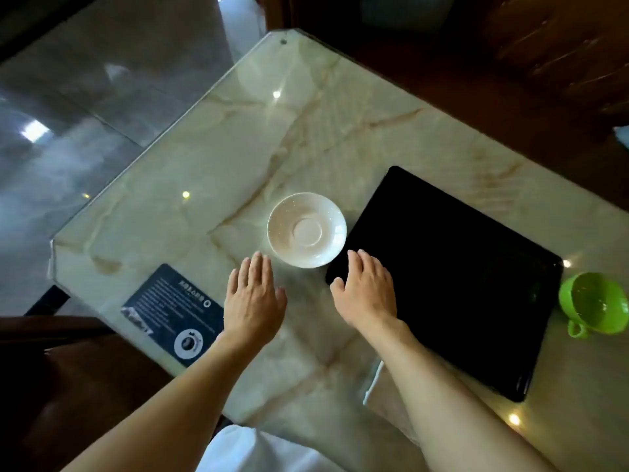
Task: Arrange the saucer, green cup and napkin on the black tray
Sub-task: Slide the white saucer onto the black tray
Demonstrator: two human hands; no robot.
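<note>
A white saucer [307, 230] lies on the marble table, just left of the black tray [452, 277]. The tray holds nothing. A green cup [594, 303] stands on the table past the tray's right end, handle toward me. A pale napkin [374, 379] shows partly under my right forearm, near the tray's near-left edge. My left hand [253, 298] hovers open just below and left of the saucer, fingers together and stretched. My right hand [366, 289] is open over the tray's near-left corner, fingertips close to the saucer's rim.
A dark printed card [173, 313] lies under the glass top at the table's near-left edge. The table corner and shiny floor [68, 131] are to the left. Dark wooden furniture [544, 63] stands behind and to the right.
</note>
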